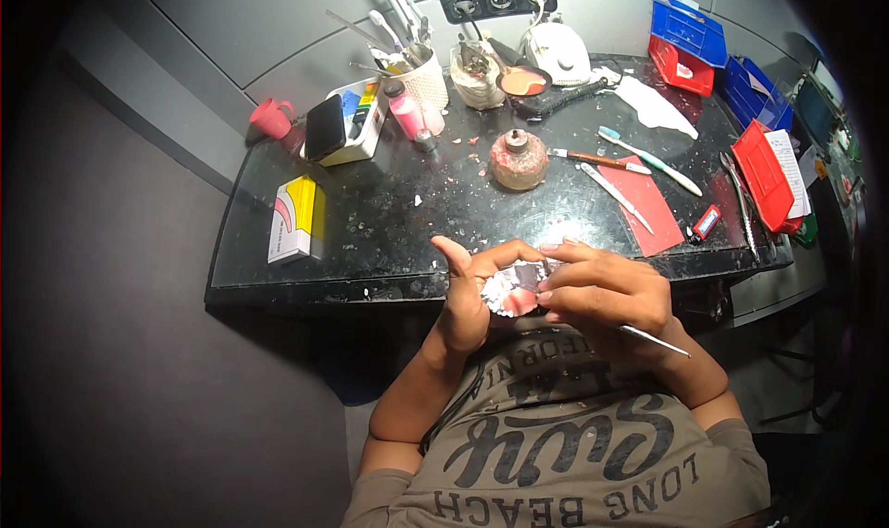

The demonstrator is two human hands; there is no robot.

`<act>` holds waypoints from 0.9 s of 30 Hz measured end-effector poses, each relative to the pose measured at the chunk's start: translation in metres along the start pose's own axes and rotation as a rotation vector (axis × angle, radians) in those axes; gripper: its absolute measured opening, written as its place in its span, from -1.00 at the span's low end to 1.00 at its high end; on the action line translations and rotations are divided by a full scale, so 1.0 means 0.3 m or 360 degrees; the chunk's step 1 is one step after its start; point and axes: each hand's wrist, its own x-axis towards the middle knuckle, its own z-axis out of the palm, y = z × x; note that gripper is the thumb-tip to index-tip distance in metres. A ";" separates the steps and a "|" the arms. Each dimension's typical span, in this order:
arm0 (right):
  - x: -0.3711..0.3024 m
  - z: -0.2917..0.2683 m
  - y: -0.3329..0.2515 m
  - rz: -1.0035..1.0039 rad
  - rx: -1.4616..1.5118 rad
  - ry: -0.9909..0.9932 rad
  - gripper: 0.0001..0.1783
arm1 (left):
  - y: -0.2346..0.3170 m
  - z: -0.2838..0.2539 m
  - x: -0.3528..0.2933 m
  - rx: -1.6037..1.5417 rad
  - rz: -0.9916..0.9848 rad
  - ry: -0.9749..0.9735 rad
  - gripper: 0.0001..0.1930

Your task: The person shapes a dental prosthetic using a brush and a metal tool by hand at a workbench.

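Left hand (468, 296) cupped around pink-and-white dental cast (512, 292), right hand (602, 292) at three o'clock pinching thin metal tool (653, 340): slip-prone, likely gouging wax or fingers.

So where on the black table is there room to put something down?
Mostly the front strip of the table, between the yellow and white box and the red sheet, though crumbs speckle it. The back row of cups, jar and bins is crowded.
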 end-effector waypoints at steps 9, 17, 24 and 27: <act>0.000 0.022 0.000 -0.0047 -0.0066 -0.0036 -0.74 | -0.024 -0.032 -0.004 -0.0160 -0.0034 -0.0173 0.25; -0.002 0.018 0.001 0.0020 -0.0027 -0.0043 -0.77 | 0.010 0.015 -0.007 0.0093 -0.0106 0.0006 0.26; 0.002 0.005 -0.007 0.0048 -0.0045 -0.0073 -0.80 | 0.017 0.004 -0.004 0.0180 -0.0197 -0.0060 0.28; -0.005 0.003 -0.006 0.0082 -0.0034 -0.0089 -0.81 | 0.012 -0.008 -0.004 0.0217 -0.0139 -0.0175 0.25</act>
